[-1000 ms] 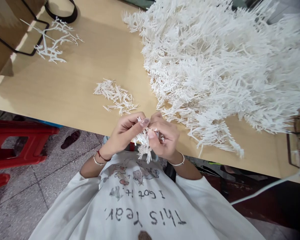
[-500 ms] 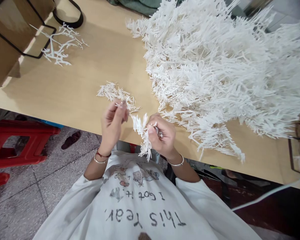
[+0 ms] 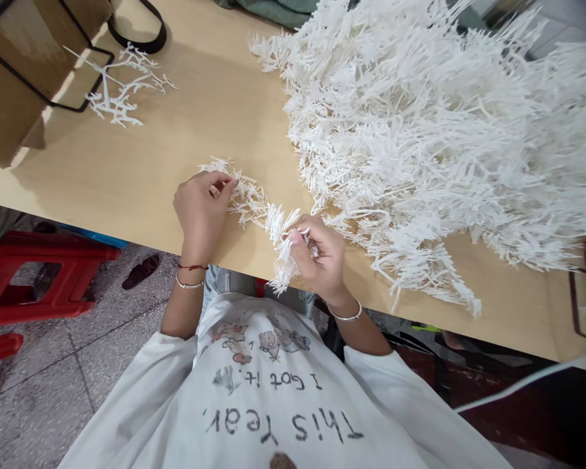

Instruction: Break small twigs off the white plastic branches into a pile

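Note:
My left hand is at the small loose heap of white plastic sprigs on the table, thumb and forefinger pinched together at its edge. Whatever lies between those fingertips is too small to make out. My right hand is closed around a bunch of white plastic sprigs at the table's near edge. Thin needle-like tips stick out of this bunch to the left and downward. Part of the bunch is hidden behind my fingers.
A large mound of white branching sprigs covers the table's right side. At the far left lie a bare white branched stem, a black strap and a cardboard box. A red stool stands on the floor to the left.
My left hand has moved left and away from my body, from beside the bunch to the small heap. My right hand keeps its hold on the bunch, nearly in place.

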`<state>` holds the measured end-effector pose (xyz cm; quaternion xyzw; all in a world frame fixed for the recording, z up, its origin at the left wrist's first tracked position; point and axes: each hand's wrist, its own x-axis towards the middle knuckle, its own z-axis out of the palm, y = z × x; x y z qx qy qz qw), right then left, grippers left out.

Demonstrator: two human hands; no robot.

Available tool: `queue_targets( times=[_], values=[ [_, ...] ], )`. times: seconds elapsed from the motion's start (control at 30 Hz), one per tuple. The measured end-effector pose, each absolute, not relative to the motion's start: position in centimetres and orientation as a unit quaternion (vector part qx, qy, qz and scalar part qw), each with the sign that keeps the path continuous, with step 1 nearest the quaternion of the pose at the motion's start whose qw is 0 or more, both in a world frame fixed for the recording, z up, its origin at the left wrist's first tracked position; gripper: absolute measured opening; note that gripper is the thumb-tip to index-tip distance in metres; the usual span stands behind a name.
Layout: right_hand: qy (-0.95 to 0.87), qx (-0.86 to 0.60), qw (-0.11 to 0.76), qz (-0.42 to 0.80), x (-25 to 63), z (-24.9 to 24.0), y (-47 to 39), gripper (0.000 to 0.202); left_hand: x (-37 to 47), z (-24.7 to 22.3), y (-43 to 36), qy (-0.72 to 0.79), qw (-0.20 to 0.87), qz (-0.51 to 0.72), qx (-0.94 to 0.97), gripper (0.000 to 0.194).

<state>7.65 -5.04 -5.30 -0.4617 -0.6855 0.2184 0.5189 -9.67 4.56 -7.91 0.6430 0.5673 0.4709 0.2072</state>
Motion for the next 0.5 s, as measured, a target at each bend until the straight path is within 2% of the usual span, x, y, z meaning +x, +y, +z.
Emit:
queue_targets(
  times=[0.13, 0.27, 0.33, 0.5],
  values=[
    [-0.667, -0.475, 0.525, 0.229, 7.4, -5.5, -5.2, 0.017, -9.4, -7.0, 4.0, 0.545, 0.229, 0.489, 0.641, 0.022],
    [-0.634, -0.489, 0.552, 0.234, 7.2, -5.8, -5.1, 0.013, -8.0, -5.4, 0.6, 0.472, 0.316, 0.546, 0.616, 0.029],
    [-0.621, -0.493, 0.563, 0.232, 7.2, -5.9, -5.1, 0.011, -7.2, -5.0, -1.4, 0.414, 0.362, 0.525, 0.650, 0.027],
    [-0.638, -0.489, 0.555, 0.215, 7.2, -6.1, -5.1, 0.009, -6.6, -5.2, -3.0, 0.393, 0.351, 0.468, 0.709, 0.023]
  ],
)
